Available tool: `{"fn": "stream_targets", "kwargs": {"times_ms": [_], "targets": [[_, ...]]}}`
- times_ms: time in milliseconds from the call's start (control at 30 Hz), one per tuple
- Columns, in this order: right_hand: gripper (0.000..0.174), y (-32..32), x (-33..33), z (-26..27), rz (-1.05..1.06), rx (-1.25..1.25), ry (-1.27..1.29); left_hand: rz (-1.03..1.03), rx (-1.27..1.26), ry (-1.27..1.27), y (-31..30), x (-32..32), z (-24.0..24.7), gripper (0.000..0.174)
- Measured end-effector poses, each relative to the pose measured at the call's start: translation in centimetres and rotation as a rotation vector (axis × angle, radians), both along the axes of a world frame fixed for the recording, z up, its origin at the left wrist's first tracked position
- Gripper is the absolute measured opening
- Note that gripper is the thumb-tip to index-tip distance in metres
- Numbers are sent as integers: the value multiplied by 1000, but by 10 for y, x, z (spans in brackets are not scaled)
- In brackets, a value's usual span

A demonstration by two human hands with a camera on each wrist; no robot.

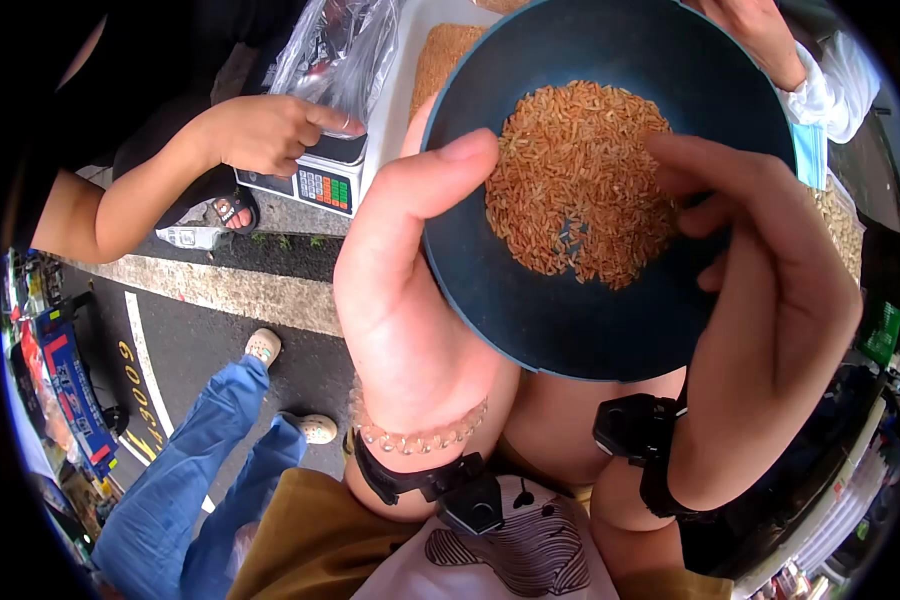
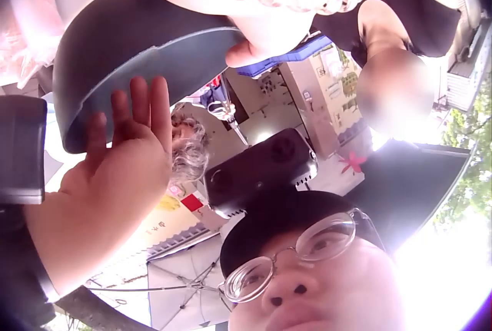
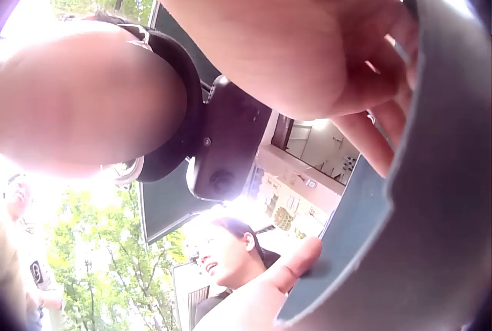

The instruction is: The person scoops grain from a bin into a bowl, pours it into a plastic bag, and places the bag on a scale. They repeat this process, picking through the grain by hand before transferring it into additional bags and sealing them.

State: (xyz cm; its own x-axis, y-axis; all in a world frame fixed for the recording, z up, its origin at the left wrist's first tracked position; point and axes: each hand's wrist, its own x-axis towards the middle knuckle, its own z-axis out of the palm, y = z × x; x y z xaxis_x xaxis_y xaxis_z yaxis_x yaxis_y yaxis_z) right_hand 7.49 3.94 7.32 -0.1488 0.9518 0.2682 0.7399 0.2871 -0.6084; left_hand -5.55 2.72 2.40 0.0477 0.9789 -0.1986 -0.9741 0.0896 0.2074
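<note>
A dark blue-green bowl (image 1: pixel 590 345) is held over my lap, tilted toward me in the head view. Reddish-brown rice grains (image 1: pixel 585 160) lie heaped in its middle. My left hand (image 1: pixel 380 270) grips the bowl's left side, thumb over the rim and fingers hidden underneath. From the right, my right hand (image 1: pixel 770 260) reaches over the rim, its bent fingers at the edge of the rice; I cannot tell whether they pinch any grains. In the left wrist view the right hand (image 2: pixel 127 158) shows its fingers extended inside the bowl (image 2: pixel 100 39).
Another person's hand (image 1: pixel 260 135) points over a digital scale (image 1: pixel 325 185) at left, near a clear plastic bag (image 1: pixel 335 60). Brown grain (image 1: pixel 440 65) lies behind the bowl. Another person's hand (image 1: pixel 760 40) is at upper right. Someone in blue jeans (image 1: pixel 190 460) stands on the road.
</note>
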Motion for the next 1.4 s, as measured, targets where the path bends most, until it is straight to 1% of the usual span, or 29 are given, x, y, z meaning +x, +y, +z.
{"fn": "stream_targets", "kwargs": {"times_ms": [33,100,133,167,233,267,300,333,367,433,467,567,600,633,700,733,767,833,867,1000,1067,1133,1167,1200,1400], "targets": [[35,-1,-1,4,-66,67,-36,14,-12,1,0,0,0,26],[32,-3,20,-4,-140,178,170,8,-11,-18,-2,0,-2,26],[29,1,36,0,-10,221,47,0,-12,-36,-2,-1,-3,27],[26,-5,26,-4,-240,191,211,2,-8,-41,-2,-1,-2,27],[24,-9,32,-3,-340,125,296,41,-90,-47,-1,-1,-1,28],[24,-13,34,-4,-339,130,291,38,-66,-48,-1,-1,-3,30],[23,-17,37,-5,-385,120,314,37,-61,-52,-1,-1,-2,30],[24,-21,39,-7,-432,111,336,73,-115,-48,-1,0,0,30],[24,-25,40,-8,-431,119,335,108,-169,-43,-1,1,2,31],[26,-29,44,-10,-442,17,427,125,-198,-38,-2,2,5,31],[28,-30,44,-13,-418,-27,485,143,-234,-29,-1,2,6,30],[35,-37,39,-18,-358,-216,575,121,-199,3,-3,-2,3,31],[37,-40,45,-23,-295,-294,598,115,-186,4,-4,-1,4,31],[38,-44,45,-26,-240,-334,673,132,-191,4,-5,0,5,32],[41,-47,41,-29,-197,-390,770,141,-184,10,-7,0,4,33],[50,-47,39,-26,-168,-460,821,144,-174,23,-8,-1,1,34],[50,-48,39,-26,-168,-448,828,148,-163,37,-8,-2,-1,35],[63,-51,40,-31,-77,-583,988,149,-169,53,-9,-1,-1,35],[72,-52,39,-32,-18,-578,967,157,-187,63,-9,0,0,35],[77,-57,35,-37,13,-534,985,182,-202,101,-10,2,2,39],[77,-59,33,-38,21,-510,1015,184,-173,69,-11,2,3,40],[76,-61,32,-41,36,-480,1047,203,-148,89,-13,4,5,41],[76,-62,33,-45,73,-452,1000,226,-132,104,-13,5,5,42],[76,-62,33,-47,108,-423,953,238,-134,106,-12,5,4,37],[77,-56,30,-47,121,-413,923,240,-95,126,-12,5,1,39]]}}
